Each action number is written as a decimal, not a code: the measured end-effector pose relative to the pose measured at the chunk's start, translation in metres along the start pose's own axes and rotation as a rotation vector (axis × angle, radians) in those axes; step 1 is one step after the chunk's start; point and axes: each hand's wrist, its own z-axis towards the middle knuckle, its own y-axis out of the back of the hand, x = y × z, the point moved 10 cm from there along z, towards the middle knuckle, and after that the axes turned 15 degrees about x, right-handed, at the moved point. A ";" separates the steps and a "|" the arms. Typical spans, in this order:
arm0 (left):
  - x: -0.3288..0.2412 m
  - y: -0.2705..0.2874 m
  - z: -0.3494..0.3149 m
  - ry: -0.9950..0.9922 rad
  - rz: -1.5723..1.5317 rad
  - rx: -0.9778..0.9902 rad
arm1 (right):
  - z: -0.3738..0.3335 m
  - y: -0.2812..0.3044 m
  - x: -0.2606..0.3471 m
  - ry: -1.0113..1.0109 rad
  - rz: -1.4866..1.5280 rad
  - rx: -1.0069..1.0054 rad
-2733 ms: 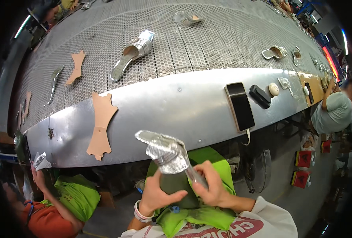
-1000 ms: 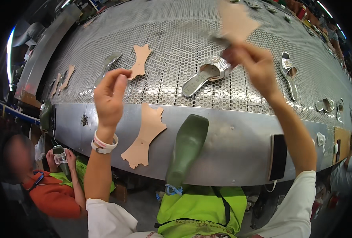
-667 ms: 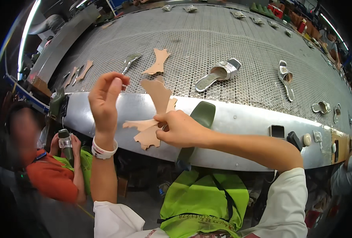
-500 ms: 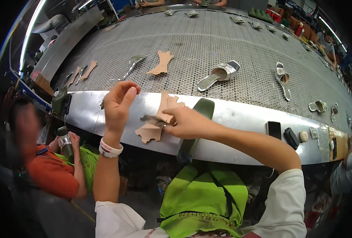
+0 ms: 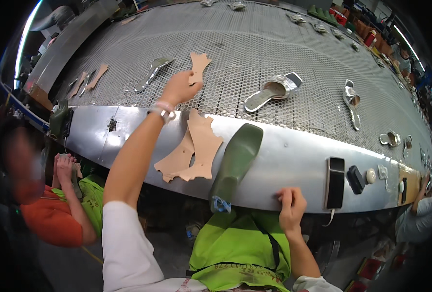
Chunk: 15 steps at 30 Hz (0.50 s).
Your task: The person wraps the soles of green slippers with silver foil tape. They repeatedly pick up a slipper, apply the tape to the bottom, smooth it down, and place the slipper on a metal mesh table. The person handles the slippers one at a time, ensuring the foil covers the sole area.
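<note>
My left hand (image 5: pixel 181 88) reaches over the mesh surface, its fingers closed on the lower part of a tan cut-out shoe piece (image 5: pixel 200 63). More tan cut-out pieces (image 5: pixel 203 148) lie overlapped on the metal ledge below that arm. Just right of them rests a green shoe last (image 5: pixel 240 153), its narrow end with blue material at the ledge's edge. My right hand (image 5: pixel 292 207) is closed at the front edge, right of the last; whatever its curled fingers hold is hidden.
Silver slide sandals (image 5: pixel 272 92) and a silver sole (image 5: pixel 152 73) lie on the mesh belt (image 5: pixel 225 58). On the metal ledge (image 5: pixel 279 170) are a phone (image 5: pixel 334 182) with a cable and a black case (image 5: pixel 356 179). A co-worker in orange (image 5: pixel 55 219) sits at left, hands around an object.
My left hand has moved forward and right onto the far tan piece. My right hand has withdrawn from the tan pieces on the ledge to the front edge. The grey thing it held no longer shows.
</note>
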 end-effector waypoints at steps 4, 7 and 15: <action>0.047 -0.031 0.071 0.267 0.028 0.138 | -0.002 -0.019 0.009 0.112 -0.218 -0.049; 0.073 -0.040 0.099 0.360 0.166 0.176 | 0.003 -0.025 0.015 0.147 -0.306 -0.065; 0.208 0.035 0.068 0.450 0.300 -0.070 | 0.003 -0.034 0.018 0.150 -0.382 -0.106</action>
